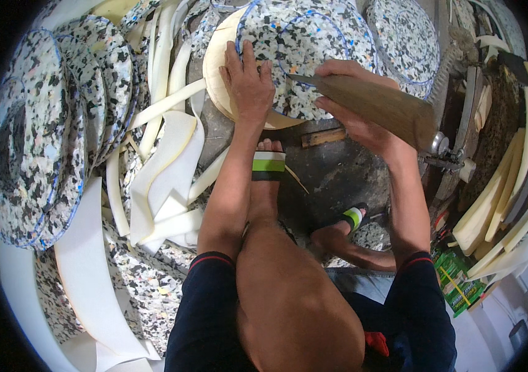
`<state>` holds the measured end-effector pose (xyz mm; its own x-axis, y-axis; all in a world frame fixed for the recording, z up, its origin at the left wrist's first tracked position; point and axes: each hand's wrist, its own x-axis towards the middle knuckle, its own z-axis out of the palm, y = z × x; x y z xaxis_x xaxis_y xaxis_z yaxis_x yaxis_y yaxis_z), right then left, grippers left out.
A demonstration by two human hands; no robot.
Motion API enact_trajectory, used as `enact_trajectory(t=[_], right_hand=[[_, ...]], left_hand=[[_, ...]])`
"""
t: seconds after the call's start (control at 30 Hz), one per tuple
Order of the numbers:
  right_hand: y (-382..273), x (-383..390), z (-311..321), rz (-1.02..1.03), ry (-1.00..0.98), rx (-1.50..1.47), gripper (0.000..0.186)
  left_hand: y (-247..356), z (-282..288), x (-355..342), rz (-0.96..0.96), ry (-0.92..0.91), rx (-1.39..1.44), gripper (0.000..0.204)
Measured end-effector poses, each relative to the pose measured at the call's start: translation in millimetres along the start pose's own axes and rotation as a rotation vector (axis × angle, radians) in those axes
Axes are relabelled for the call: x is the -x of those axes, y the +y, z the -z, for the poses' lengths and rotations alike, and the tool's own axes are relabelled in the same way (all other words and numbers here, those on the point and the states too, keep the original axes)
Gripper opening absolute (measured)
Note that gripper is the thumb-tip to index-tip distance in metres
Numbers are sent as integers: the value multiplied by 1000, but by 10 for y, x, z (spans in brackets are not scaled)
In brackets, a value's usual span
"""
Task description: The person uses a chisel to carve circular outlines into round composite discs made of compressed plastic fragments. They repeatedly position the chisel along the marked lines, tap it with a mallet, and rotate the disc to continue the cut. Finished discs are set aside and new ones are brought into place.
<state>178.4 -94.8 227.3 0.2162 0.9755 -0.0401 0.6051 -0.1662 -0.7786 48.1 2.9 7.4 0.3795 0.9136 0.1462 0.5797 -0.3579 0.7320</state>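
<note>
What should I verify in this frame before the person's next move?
1. Left hand laid flat at the left edge of the speckled foam: ok.
2. Right hand gripping the pointed tool: ok.
3. Tool directed away from the left hand: not ok; its tip points that way.
4. Tip touching the foam: cannot tell.
5. Round wooden board under the foam: ok.
6. Toes covered: not ok; they show in open sandals.

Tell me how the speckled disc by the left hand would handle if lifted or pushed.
The speckled disc is probably light for its size: its mottled surface looks like foam. Lying flat on the pale board, it seems unlikely to roll.
</note>
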Motion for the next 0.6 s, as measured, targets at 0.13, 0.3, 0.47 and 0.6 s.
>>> enact_trajectory(t=[0.13, 0.3, 0.47, 0.6], right_hand=[[-27, -6, -6, 2, 12, 34, 39], [-102, 51, 88, 101, 82, 6, 40], [20, -69, -85, -83, -14, -7, 31], [33, -17, -50, 20, -3, 4, 36]], left_hand=[[-19, 2, 9, -6, 9, -18, 61], [-42, -16, 28, -31, 32, -43, 61], [-36, -30, 11, -32, 34, -56, 62], [-55, -28, 24, -42, 46, -44, 62]])
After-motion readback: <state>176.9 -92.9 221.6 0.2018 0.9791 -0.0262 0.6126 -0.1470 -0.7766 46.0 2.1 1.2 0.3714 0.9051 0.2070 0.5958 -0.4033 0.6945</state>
